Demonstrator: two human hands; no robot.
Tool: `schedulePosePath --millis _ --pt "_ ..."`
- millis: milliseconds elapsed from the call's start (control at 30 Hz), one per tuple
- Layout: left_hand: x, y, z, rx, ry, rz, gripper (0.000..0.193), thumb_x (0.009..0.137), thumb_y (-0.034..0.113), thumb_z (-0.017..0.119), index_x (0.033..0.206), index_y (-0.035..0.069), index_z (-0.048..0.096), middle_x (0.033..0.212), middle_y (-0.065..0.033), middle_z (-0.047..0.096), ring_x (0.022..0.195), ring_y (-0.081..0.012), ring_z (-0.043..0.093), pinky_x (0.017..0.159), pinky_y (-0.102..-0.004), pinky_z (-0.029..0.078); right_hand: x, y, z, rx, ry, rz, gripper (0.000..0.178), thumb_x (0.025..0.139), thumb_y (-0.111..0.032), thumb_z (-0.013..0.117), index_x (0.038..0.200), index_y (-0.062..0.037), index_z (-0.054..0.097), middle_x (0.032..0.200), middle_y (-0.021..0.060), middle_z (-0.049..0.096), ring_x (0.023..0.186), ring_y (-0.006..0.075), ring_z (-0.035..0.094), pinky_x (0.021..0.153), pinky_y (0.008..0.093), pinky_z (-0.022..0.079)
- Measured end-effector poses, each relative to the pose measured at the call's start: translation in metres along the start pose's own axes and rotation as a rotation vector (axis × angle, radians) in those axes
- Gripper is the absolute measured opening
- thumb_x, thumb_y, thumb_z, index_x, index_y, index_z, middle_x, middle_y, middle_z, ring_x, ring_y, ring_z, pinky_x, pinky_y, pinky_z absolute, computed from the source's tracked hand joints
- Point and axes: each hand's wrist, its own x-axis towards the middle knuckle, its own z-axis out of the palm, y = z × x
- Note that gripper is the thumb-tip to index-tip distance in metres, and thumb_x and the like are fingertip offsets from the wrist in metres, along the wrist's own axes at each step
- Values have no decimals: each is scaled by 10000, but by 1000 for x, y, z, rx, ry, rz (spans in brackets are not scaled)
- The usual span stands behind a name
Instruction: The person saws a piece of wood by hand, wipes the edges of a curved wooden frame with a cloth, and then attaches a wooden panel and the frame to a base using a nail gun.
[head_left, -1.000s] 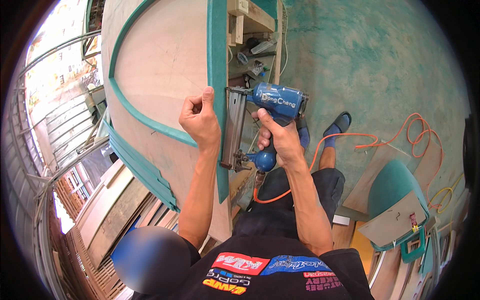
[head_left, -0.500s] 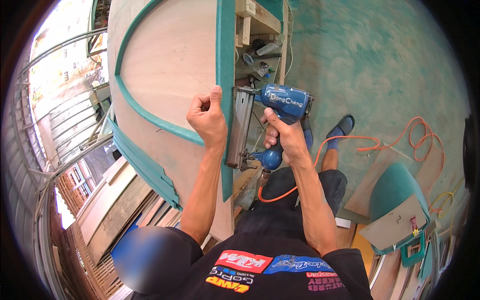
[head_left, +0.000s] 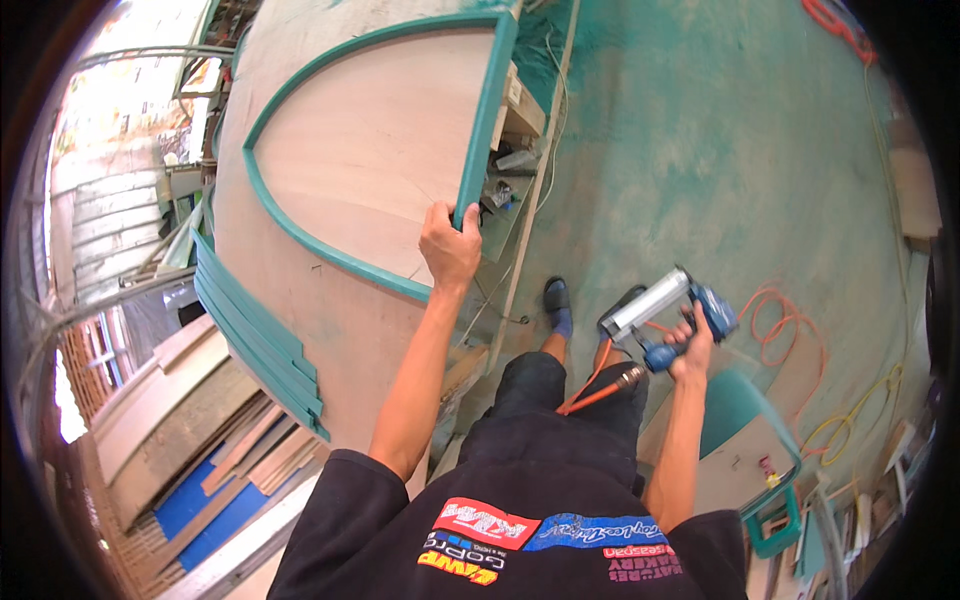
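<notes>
A teal wooden frame (head_left: 483, 120) with one straight side and a pointed curved outline lies on the pale plywood worktable (head_left: 365, 385). My left hand (head_left: 450, 245) is closed round the lower end of its straight side, thumb over the outer edge. Off to the right, away from the table, my right hand (head_left: 694, 350) grips the handle of a blue pneumatic nail gun (head_left: 652, 302) with a silver magazine. An orange air hose (head_left: 598, 394) runs from the gun's handle end.
Stacked teal strips (head_left: 260, 350) lie along the table's left edge, above piled boards (head_left: 165, 420). A shelf with wood blocks (head_left: 520, 110) sits under the right edge. Coiled orange hose (head_left: 785, 315) and a teal chair-like piece (head_left: 735, 410) are on the right.
My right hand has carried the nail gun from the table edge out to the right. My left hand has moved down onto the teal frame's edge and gripped it. The view has shifted.
</notes>
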Motion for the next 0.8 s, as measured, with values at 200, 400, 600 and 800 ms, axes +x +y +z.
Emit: schedulePosePath --millis 200,400,600,800 --pt "-1 2 -7 49 -19 -47 246 857 177 767 853 14 583 845 -176 634 766 -405 615 671 -500 473 -34 -86 -106 29 135 -102 289 973 -400 672 958 -113 632 597 -76 395 516 69 410 517 258 390" --pt "1 10 -10 -116 78 -80 197 851 134 748 898 11 603 879 -160 640 833 -374 622 738 -469 474 -36 -120 -148 47 193 -224 324 1010 -396 598 921 -84 598 565 -56 443 497 82 437 516 290 444" --pt "-86 59 -40 -444 -149 -217 240 936 171 686 1116 32 612 990 -99 651 923 -272 635 813 -408 493 -25 -132 -134 117 336 -132 371 987 -391 580 895 -32 556 624 5 494 587 162 487 640 341 466" --pt "-111 33 11 -2018 56 -1528 280 1028 88 472 1291 74 564 1283 -120 638 1193 -284 622 1031 -407 503 11 -158 -100 -197 537 -140 300 944 -284 648 1033 -11 563 908 121 645 778 253 612 813 431 552"
